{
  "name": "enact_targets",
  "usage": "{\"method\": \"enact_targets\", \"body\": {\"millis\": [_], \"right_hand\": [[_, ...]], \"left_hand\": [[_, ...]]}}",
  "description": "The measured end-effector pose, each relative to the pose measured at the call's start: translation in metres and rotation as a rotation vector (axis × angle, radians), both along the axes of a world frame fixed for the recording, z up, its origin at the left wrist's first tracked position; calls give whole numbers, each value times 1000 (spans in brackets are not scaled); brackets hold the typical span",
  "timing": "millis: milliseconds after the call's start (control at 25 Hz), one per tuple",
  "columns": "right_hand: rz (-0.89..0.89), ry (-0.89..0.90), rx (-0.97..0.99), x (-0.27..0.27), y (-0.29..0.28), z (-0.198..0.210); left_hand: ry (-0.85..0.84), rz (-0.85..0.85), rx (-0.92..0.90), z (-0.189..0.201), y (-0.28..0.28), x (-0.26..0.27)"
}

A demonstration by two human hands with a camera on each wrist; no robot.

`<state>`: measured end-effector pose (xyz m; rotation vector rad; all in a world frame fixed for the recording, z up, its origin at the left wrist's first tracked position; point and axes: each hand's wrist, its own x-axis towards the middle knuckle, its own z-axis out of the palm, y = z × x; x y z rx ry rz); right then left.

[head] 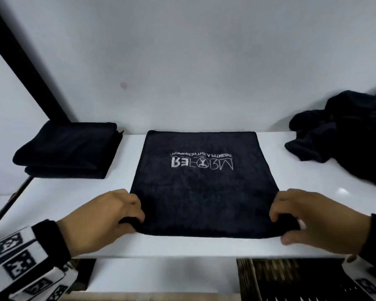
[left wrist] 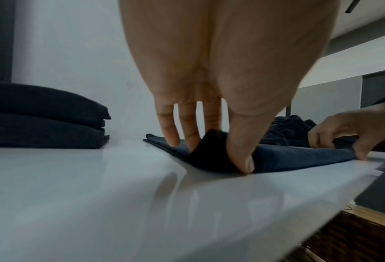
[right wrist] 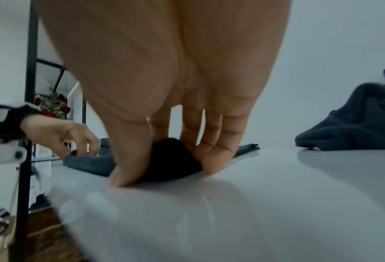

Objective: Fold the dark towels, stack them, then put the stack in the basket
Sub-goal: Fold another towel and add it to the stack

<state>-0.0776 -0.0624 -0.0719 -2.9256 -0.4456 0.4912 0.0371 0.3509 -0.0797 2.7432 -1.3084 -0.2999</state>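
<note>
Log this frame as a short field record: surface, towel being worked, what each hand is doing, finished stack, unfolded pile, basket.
surface: white table
towel in work: dark towel lying flat at centre, white printed lettering facing up
left hand: pinches the towel's near left corner
right hand: pinches the towel's near right corner
folded stack: two folded dark towels at the table's far left
unfolded pile: crumpled dark towels at the far right
basket: dark woven, below the table's near edge
</note>
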Motion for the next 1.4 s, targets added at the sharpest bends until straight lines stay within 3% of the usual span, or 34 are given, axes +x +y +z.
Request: {"method": "enact_targets", "body": {"millis": [120,360,520,720,800,880,960,1080,1200,1400], "right_hand": [[0,-146,14,-25,3,-8],[-138,-264,76,-80,16,-12],[-132,-207,53,-91,25,-6],[-186,63,169,-107,44,17],[-262,-9,269,-87,43,23],[-328,-173,329,-43,34,20],[-375,-270,315,14,21,10],[-488,-214,199,80,6,-7],[-484,-113,87,105,-7,-19],[-489,-36,403,106,-18,-8]], "left_hand": [[-32,-36,-46,0,8,-19],[-120,-81,-166,-15,41,-60],[-165,-86,-185,-17,51,-72],[47,-137,-113,-3,68,-86],[128,-73,-191,4,61,-65],[74,29,-310,6,41,-25],[-9,165,-314,4,14,23],[-5,346,-187,-3,-19,75],[31,382,-51,-9,-37,102],[118,379,27,6,-43,113]]}}
